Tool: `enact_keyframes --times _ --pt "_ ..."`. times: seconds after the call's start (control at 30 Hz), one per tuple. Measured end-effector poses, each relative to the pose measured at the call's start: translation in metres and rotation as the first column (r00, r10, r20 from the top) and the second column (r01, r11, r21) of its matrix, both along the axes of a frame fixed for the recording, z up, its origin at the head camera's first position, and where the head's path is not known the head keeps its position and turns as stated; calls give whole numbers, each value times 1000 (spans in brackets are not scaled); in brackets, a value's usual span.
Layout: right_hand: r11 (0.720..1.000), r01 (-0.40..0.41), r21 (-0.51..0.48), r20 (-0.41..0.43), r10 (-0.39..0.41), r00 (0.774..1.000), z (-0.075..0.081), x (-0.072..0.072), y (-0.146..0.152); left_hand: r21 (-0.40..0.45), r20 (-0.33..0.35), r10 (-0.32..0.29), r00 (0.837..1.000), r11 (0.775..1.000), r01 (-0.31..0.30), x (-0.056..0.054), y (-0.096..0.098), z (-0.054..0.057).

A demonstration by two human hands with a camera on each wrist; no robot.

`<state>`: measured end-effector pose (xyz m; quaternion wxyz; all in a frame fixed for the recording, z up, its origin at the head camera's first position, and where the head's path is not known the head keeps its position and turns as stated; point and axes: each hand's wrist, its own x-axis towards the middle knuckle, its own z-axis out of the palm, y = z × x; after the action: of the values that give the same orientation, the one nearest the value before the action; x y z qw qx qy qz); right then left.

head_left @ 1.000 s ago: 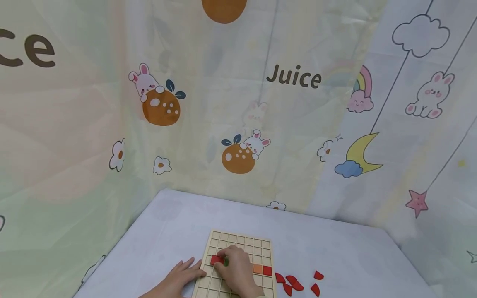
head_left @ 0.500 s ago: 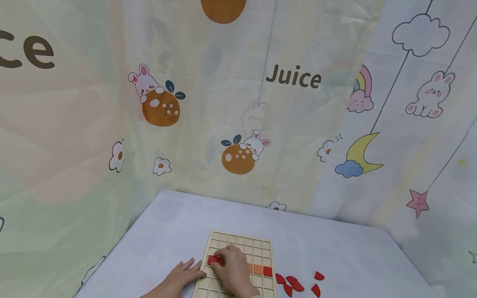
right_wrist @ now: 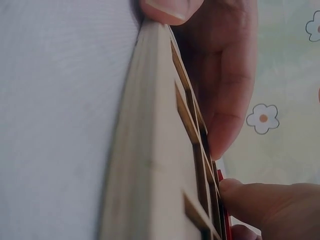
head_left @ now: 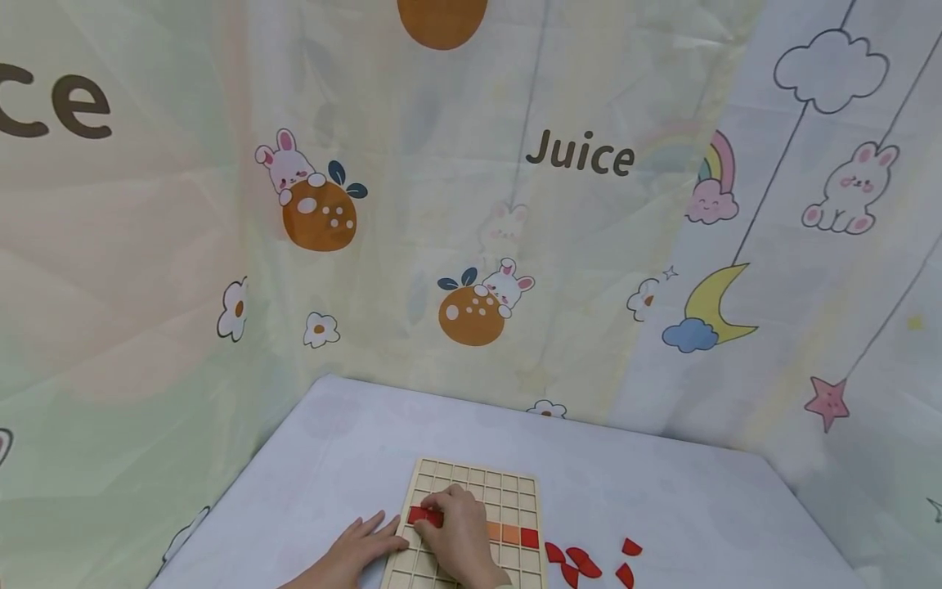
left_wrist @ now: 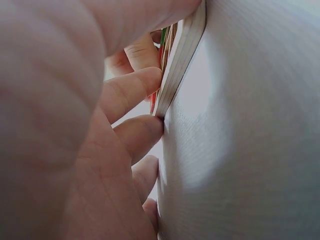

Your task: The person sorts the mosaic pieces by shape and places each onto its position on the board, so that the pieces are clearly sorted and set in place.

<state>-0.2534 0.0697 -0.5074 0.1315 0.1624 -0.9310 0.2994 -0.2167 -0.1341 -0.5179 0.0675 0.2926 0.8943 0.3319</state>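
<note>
A pale wooden grid board lies on the table, with red square tiles in a row near its left side. My right hand is over the middle of the board, thumb and index finger at opposite edges of a red tile; its palm hides part of the row. Straight, spread fingers of my left hand rest at the board's left edge. In the left wrist view those fingers touch the board's side, beyond which thin green and red edges show.
Orange tiles and a red tile continue the row at the right. Several red quarter-circle pieces lie on the white table right of the board. Printed cloth walls enclose the back and sides.
My right hand has shifted slightly left, and the red tiles at its fingertips slid left. A green bit seen earlier between its fingers is now hidden. The left hand has hardly moved.
</note>
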Motion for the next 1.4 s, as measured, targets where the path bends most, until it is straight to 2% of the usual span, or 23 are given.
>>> enact_keyframes --times 0.17,0.63,0.87,1.07,1.2,1.4 --pt "1000 -6 9 25 6 1000 0 0 1 -2 27 10 1000 1000 -10 1 0 1" --pt "999 -21 31 9 21 1000 1 1 3 -5 -25 -16 1000 1000 16 -1 -1 -1" --pt "1000 -14 25 33 13 999 1 0 2 -8 12 -4 1000 1000 5 -1 0 0" --pt "999 -31 -19 56 32 998 5 0 7 -1 41 9 999 1000 -9 -1 0 -2" --pt "999 -27 -33 69 29 997 9 2 11 17 26 1 1000 1000 -2 -1 -1 -4" --pt "998 27 -48 86 -22 996 12 5 17 25 -17 -22 1000 999 23 -2 -3 -5"
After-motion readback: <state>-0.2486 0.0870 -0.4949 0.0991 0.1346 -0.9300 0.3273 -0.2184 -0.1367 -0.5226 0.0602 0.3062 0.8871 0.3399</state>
